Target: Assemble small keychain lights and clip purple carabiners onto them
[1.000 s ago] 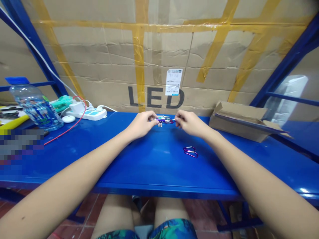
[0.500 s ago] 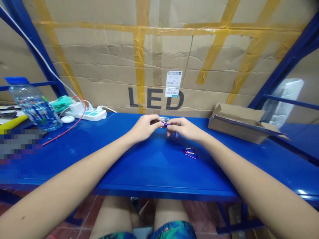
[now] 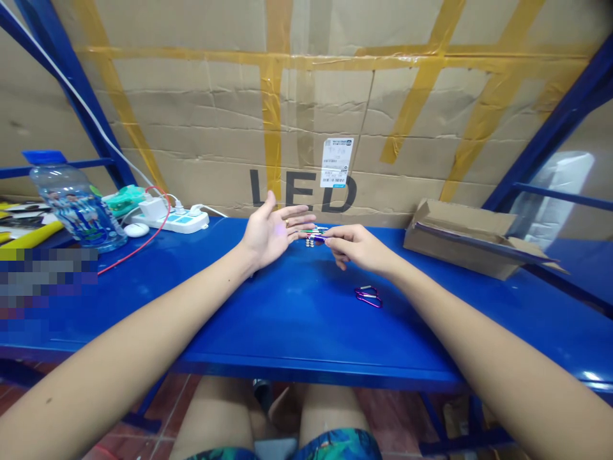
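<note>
One purple tube (image 3: 318, 237) sticks out from the right hand (image 3: 360, 248), which pinches it. Its long side goes left to right, one end toward the left hand (image 3: 272, 233), which is spread open. An open box (image 3: 454, 248) sits on the bench (image 3: 287, 313), off to the right; I can't see inside it.

Your left arm (image 3: 167, 329) and right arm (image 3: 460, 322) reach forward and converge as your left hand (image 3: 272, 233) shows a bared, flattened palm (thumb raised, fingers (image 3: 295, 211) extended toward the other) and your right hand (image 3: 357, 246) holds a thumb-and-forefinger pinch.
</note>
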The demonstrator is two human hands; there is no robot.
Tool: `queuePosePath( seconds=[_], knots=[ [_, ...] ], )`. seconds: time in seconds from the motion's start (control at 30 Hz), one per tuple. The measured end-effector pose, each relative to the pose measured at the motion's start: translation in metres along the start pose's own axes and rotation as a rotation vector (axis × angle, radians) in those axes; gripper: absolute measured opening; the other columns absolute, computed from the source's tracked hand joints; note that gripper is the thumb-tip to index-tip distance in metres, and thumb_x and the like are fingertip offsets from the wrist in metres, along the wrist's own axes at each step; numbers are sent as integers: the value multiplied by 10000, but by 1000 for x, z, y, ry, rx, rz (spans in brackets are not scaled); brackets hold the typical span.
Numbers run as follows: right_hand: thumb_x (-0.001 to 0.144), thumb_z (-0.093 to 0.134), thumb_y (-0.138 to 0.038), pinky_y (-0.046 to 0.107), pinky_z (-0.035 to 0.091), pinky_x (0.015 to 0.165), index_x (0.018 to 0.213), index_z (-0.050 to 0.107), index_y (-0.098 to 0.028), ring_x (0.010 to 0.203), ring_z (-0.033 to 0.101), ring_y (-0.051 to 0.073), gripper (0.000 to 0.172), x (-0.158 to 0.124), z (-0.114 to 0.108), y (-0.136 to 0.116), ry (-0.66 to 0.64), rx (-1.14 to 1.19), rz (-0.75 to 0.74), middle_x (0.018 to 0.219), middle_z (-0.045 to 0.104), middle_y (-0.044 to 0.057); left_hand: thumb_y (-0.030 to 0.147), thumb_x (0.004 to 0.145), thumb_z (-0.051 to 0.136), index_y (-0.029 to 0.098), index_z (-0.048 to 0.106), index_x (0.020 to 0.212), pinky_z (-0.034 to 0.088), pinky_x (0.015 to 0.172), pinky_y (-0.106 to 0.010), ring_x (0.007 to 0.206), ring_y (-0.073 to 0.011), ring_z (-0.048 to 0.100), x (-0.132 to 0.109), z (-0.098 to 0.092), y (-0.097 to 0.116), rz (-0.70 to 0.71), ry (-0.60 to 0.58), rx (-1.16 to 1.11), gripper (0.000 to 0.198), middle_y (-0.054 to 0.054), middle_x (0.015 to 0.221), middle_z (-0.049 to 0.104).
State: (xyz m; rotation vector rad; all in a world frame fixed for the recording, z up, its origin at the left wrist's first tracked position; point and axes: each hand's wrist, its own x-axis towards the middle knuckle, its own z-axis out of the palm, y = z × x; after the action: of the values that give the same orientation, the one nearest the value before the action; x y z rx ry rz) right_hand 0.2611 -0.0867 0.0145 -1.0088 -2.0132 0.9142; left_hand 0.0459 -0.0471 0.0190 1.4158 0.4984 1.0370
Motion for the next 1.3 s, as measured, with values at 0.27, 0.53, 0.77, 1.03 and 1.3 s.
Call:
queuePosePath(
  seconds=[0.27,0.53,0.77,1.03,1.3],
  knots=[
    [890,508,-322,274,394,526,916,682,-153,424,512,129,244,-3,1,-6,2,-115,-7,460,468,-65,779,854,294,114,566,1271,498,971,-489,1228,-364,575,0,-1,-2,-45,-14,30,830,-231,1319,608],
    [874,526,-356,267,377,472,883,668,-151,408,484,120,250,-2,4,-6,10,-97,29,480,471,-63,762,863,318,120,623,1172,510,949,-485,1204,-364,594,-2,1,-1,-87,-16,-68,775,-221,1256,649],
    [887,516,-360,263,373,472,948,696,-139,416,485,125,291,-3,3,-4,3,-119,9,456,475,-62,760,867,309,121,638,1124,517,939,-475,1199,-359,599,-3,3,-1,-105,-11,-79,763,-224,1253,649],
    [864,524,-335,265,380,482,1037,717,-121,416,481,120,337,-4,3,-13,23,-111,13,488,506,-56,716,900,335,113,660,1089,512,935,-461,1143,-346,627,-3,3,-1,-117,-8,-173,710,-211,1173,685],
    [872,525,-340,259,380,483,938,704,-118,425,488,116,293,-5,3,-15,12,-140,21,496,531,-45,682,929,314,72,660,1086,509,899,-428,1043,-322,661,-2,4,-1,-133,1,-251,718,-216,1091,698]
  ],
)
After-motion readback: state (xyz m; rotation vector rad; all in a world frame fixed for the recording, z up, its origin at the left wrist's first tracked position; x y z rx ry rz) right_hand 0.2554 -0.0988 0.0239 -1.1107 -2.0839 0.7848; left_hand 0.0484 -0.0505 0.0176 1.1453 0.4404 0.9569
